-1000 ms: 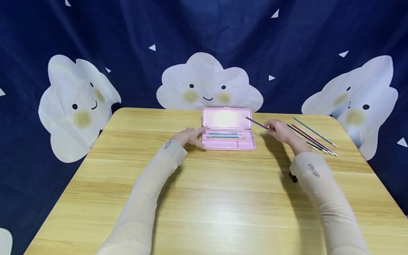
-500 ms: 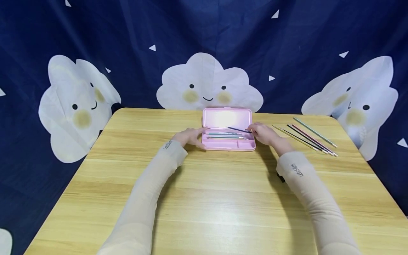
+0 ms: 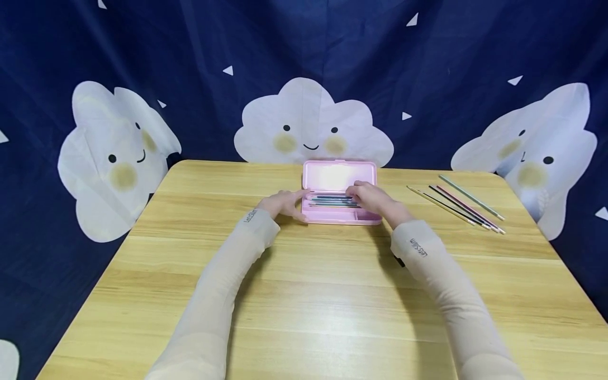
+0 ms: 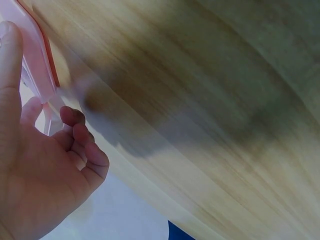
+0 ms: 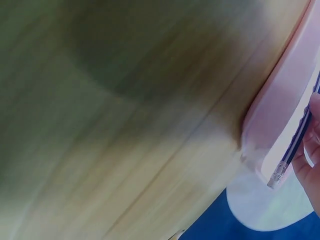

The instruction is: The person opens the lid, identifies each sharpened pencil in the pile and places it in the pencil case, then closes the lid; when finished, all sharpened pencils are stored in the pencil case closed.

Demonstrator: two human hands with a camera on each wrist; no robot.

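A pink pencil case (image 3: 328, 214) lies with its lid raised at the back of the table; several pencils (image 3: 331, 200) rest in its long compartment. My left hand (image 3: 283, 203) is at the case's left end, thumb and index finger against its edge, the other fingers loosely bent in the left wrist view. Over the case's right part, my right hand (image 3: 372, 199) pinches a dark striped pencil (image 5: 297, 135) with a metal-banded eraser end, held along the case in the right wrist view. The hand hides part of the pencils in the head view.
Several loose pencils (image 3: 463, 206) lie fanned out on the wooden table (image 3: 304, 295), right of the case. A dark blue curtain (image 3: 204, 47) with white clouds hangs behind the table's back edge.
My right hand has moved left from beside the loose pencils to over the case, bringing the dark pencil down into it. My left hand has stayed at the case's left end.
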